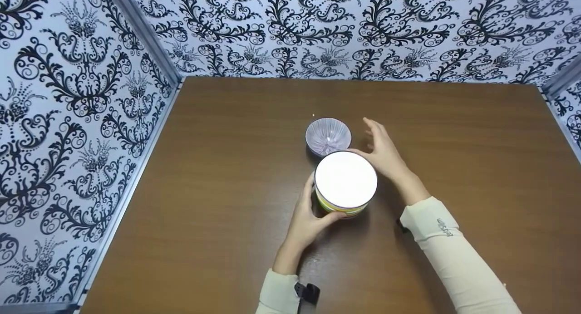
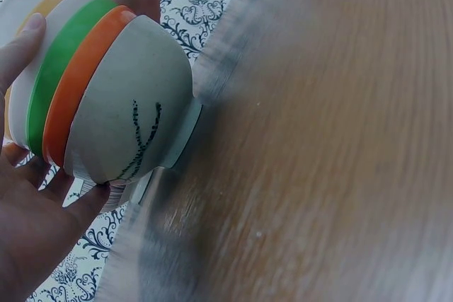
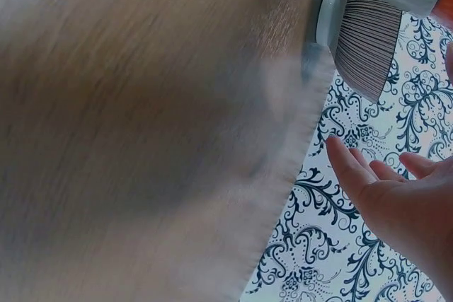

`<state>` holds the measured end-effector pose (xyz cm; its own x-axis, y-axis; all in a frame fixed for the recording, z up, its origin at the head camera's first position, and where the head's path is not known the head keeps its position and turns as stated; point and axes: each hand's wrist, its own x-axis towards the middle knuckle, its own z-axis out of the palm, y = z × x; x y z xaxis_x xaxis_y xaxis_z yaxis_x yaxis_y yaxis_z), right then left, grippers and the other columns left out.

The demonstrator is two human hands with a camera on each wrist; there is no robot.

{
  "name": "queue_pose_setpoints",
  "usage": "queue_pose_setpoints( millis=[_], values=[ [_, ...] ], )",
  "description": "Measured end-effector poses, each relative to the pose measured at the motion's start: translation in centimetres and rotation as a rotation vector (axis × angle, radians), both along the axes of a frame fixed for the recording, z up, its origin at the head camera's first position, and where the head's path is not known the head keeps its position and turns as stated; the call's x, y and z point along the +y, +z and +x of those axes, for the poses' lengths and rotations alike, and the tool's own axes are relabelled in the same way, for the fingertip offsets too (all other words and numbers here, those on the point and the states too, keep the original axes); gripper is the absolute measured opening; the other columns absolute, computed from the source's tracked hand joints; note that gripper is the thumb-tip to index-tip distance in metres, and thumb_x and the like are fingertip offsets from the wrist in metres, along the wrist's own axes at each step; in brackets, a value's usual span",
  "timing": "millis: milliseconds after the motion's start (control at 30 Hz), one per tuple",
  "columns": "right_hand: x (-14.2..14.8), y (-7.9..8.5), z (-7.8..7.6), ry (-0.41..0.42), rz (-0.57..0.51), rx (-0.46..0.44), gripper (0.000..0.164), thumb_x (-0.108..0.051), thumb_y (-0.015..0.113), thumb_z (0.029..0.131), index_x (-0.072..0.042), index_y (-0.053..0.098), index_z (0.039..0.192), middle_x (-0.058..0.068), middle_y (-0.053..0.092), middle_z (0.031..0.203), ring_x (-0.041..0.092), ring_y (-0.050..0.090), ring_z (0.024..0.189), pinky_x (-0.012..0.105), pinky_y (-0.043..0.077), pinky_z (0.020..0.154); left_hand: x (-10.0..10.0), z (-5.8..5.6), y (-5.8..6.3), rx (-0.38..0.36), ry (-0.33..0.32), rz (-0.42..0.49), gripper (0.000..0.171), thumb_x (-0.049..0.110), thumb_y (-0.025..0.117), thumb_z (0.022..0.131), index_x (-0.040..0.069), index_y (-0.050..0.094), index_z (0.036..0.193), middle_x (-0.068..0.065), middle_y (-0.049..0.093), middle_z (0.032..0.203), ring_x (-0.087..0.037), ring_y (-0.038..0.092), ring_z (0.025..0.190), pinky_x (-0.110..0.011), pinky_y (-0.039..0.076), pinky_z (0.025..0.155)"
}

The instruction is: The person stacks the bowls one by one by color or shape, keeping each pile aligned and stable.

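Observation:
A stack of nested bowls [image 1: 346,180] stands at the middle of the table, its top one white inside. In the left wrist view its layers show as white, yellow, green and orange, with a pale bowl [image 2: 131,97] bearing a dark sprig at the bottom. My left hand [image 1: 305,223] grips the stack's left and near side, thumb in front. Just behind is a small bowl [image 1: 327,134] with fine purplish stripes, its near edge partly hidden by the stack. My right hand [image 1: 381,155] has its fingers extended beside the striped bowl, thumb by the stack's far rim; contact there is unclear.
The brown wooden table [image 1: 218,178] extends around both hands. Black-and-white patterned panels [image 1: 317,32] rise behind it and along the left, with a grey metal post [image 1: 145,37] at the back left corner.

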<state>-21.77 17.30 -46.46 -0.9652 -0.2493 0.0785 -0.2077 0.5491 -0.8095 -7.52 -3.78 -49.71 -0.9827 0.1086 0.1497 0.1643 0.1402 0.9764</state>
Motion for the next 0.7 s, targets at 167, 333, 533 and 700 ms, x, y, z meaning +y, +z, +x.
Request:
queue_pose_setpoints(
  millis=[167,333,533,700],
  values=[
    [-0.16,-0.14,-0.26,0.033,-0.017,-0.003,0.092,-0.01,0.077,0.085,0.003,0.019,0.156,0.028,0.018,0.16,0.05,0.032,0.143,0.06,0.041,0.111,-0.02,0.04,-0.01,-0.003,-0.001,-0.012,0.105,0.027,0.088,0.076,0.012,0.023,0.158,-0.011,0.03,0.163,-0.027,0.028,0.152,-0.051,0.023,0.125],
    [-0.31,-0.32,-0.45,0.047,-0.008,-0.017,0.097,-0.011,0.079,0.083,0.003,0.018,0.156,0.029,0.016,0.161,0.051,0.03,0.144,0.06,0.039,0.113,0.05,0.04,-0.09,-0.011,-0.004,-0.017,0.107,0.029,0.087,0.077,0.013,0.02,0.159,-0.007,0.03,0.163,-0.026,0.031,0.15,-0.05,0.025,0.124],
    [-0.4,-0.45,-0.69,0.061,-0.002,-0.03,0.1,-0.009,0.081,0.08,0.005,0.017,0.156,0.03,0.016,0.161,0.051,0.029,0.144,0.06,0.038,0.113,0.06,-0.01,-0.06,-0.011,-0.007,-0.017,0.107,0.029,0.087,0.077,0.013,0.02,0.159,-0.007,0.029,0.164,-0.025,0.031,0.15,-0.05,0.026,0.124],
    [-0.56,-0.44,-0.91,0.073,0.001,-0.034,0.101,-0.01,0.082,0.079,0.005,0.017,0.156,0.03,0.016,0.161,0.051,0.029,0.144,0.061,0.038,0.113,0.01,-0.05,0.11,-0.011,-0.007,-0.009,0.107,0.028,0.087,0.077,0.01,0.02,0.159,-0.007,0.028,0.164,-0.025,0.032,0.15,-0.049,0.026,0.124]
  ],
)
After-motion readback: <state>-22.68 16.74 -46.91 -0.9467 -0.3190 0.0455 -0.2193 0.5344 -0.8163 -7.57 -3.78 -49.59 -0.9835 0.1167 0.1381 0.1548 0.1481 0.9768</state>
